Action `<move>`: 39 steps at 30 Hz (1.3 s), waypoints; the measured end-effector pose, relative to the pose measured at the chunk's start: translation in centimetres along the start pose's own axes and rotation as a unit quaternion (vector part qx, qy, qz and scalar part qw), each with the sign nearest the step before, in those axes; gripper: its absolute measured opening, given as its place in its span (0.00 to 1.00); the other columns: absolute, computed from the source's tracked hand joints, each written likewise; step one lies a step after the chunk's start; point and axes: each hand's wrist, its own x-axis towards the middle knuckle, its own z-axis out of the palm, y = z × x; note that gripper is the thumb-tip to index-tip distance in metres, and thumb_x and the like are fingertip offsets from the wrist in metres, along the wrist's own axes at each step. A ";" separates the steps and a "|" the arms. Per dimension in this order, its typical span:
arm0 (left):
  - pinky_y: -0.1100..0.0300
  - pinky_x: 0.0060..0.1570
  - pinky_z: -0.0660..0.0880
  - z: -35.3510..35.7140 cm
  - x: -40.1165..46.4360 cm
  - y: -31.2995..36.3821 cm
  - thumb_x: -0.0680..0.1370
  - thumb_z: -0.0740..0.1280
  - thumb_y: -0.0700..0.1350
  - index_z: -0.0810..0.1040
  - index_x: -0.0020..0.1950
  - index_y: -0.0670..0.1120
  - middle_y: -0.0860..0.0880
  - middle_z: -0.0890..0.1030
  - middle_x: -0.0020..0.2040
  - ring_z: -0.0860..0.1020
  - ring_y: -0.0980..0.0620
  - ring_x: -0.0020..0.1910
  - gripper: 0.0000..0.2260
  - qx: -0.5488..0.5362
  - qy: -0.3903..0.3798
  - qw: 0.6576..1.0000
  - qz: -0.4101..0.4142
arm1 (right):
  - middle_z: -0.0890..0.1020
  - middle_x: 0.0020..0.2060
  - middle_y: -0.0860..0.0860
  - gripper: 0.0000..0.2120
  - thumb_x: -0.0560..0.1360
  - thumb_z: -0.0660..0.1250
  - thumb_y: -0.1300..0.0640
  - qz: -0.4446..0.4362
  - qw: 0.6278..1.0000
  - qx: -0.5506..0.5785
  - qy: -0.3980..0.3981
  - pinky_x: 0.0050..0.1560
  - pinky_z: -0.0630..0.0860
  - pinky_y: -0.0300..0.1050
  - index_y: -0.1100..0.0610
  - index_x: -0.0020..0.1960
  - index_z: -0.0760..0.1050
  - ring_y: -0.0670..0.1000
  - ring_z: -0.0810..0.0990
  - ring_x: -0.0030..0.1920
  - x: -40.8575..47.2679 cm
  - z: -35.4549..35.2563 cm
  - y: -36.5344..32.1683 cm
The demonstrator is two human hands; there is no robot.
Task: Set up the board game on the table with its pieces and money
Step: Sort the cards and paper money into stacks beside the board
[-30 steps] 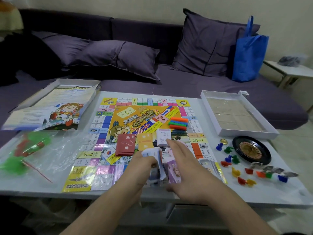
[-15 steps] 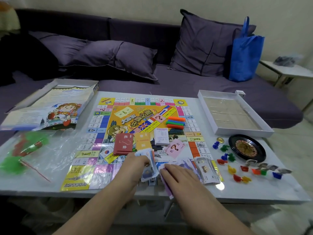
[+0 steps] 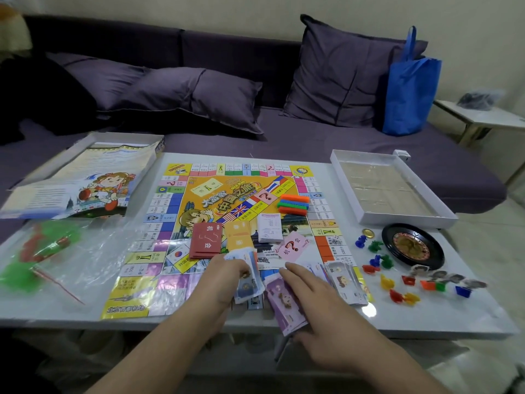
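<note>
The colourful game board point(image 3: 173, 214) lies flat on the white table point(image 3: 426, 317). My left hand point(image 3: 224, 280) grips a stack of play money point(image 3: 247, 282) over the board's near edge. My right hand point(image 3: 315, 300) lies with straight fingers on purple notes point(image 3: 284, 305) at the table's front. More notes point(image 3: 346, 280) lie to its right. Red cards point(image 3: 205, 240), orange cards point(image 3: 239, 236), white cards point(image 3: 270, 227), a pink card point(image 3: 292, 245) and coloured sticks point(image 3: 294, 203) sit on the board. Small coloured pawns point(image 3: 383, 263) are scattered to the right.
A black roulette wheel point(image 3: 412, 245) and a white box tray point(image 3: 366, 217) stand at the right. The box lid point(image 3: 82, 180) and a clear bag with green and red pieces point(image 3: 42, 251) lie at the left. A purple sofa with cushions and a blue bag point(image 3: 409, 89) is behind.
My right hand has drawn back from the board's middle to the near edge and now lies on the purple notes. The left hand keeps its stack of money.
</note>
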 end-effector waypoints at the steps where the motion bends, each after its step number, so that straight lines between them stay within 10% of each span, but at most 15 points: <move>1: 0.44 0.48 0.79 0.0 0.0 0.0 0.74 0.67 0.38 0.76 0.54 0.39 0.32 0.82 0.55 0.84 0.33 0.54 0.09 0.000 -0.002 1.000 0.000 | 0.42 0.82 0.35 0.52 0.77 0.74 0.47 0.006 1.000 0.005 -0.003 0.82 0.56 0.52 0.37 0.83 0.38 0.47 0.46 0.84 -0.1 -0.2 0.2; 21: 0.50 0.42 0.76 -0.7 0.2 0.0 0.78 0.66 0.36 0.77 0.58 0.38 0.34 0.83 0.55 0.83 0.34 0.46 0.09 -0.112 -0.012 0.993 -0.047 | 0.45 0.85 0.44 0.44 0.81 0.67 0.58 -0.106 0.983 -0.150 0.004 0.73 0.28 0.43 0.44 0.85 0.41 0.47 0.41 0.84 1.1 1.6 -1.4; 25: 0.52 0.37 0.78 -1.2 -0.6 0.4 0.79 0.63 0.36 0.77 0.56 0.38 0.38 0.83 0.41 0.80 0.42 0.34 0.08 -0.208 -0.065 0.975 -0.033 | 0.56 0.84 0.43 0.39 0.83 0.67 0.53 -0.079 0.990 -0.105 0.058 0.81 0.49 0.45 0.44 0.85 0.48 0.48 0.56 0.82 0.9 0.3 -1.9; 29: 0.58 0.29 0.79 -1.6 -1.7 1.0 0.77 0.60 0.38 0.74 0.59 0.37 0.40 0.77 0.41 0.77 0.47 0.32 0.12 -0.265 -0.124 0.955 -0.046 | 0.59 0.81 0.46 0.39 0.82 0.68 0.56 -0.033 0.985 -0.054 0.161 0.64 0.78 0.41 0.46 0.85 0.49 0.49 0.70 0.73 1.2 -0.5 -1.5; 39: 0.52 0.44 0.78 1.1 -3.7 0.5 0.76 0.58 0.39 0.78 0.53 0.36 0.41 0.80 0.39 0.79 0.44 0.33 0.12 -0.265 -0.229 0.933 -0.079 | 0.75 0.70 0.55 0.39 0.66 0.82 0.65 -0.094 0.968 -0.048 0.229 0.51 0.82 0.36 0.61 0.75 0.73 0.52 0.82 0.61 2.0 -0.1 -2.5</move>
